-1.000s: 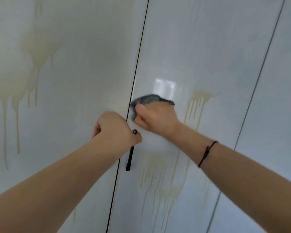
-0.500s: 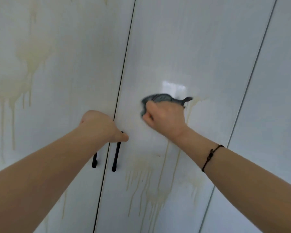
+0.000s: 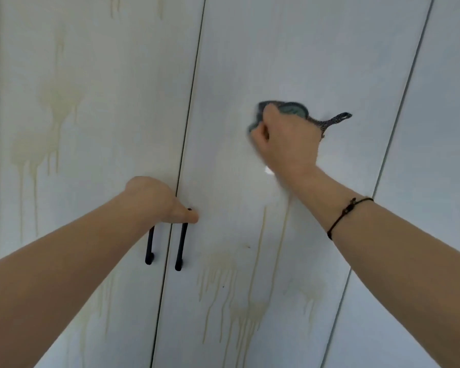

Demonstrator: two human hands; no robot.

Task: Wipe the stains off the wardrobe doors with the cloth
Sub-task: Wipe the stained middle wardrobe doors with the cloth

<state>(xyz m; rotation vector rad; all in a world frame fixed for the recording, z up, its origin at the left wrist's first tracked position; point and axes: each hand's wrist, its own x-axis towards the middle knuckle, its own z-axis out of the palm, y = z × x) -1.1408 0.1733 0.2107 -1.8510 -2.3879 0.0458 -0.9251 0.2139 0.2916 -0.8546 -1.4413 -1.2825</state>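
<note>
head view: our right hand is clenched round the dark cloth and presses it to the middle door, with a loose end trailing at 2 o'clock. at 6 o'clock from it, drip stains run down the same door. at 9 o'clock, blotchy stains mark the left door. our left hand sits atop the 2 black handles, thumb on the right one; we cannot tell if it grips. the likely risks: a loaded cloth smearing residue downward, or a hard push rocking the door if that hand slips.
</note>
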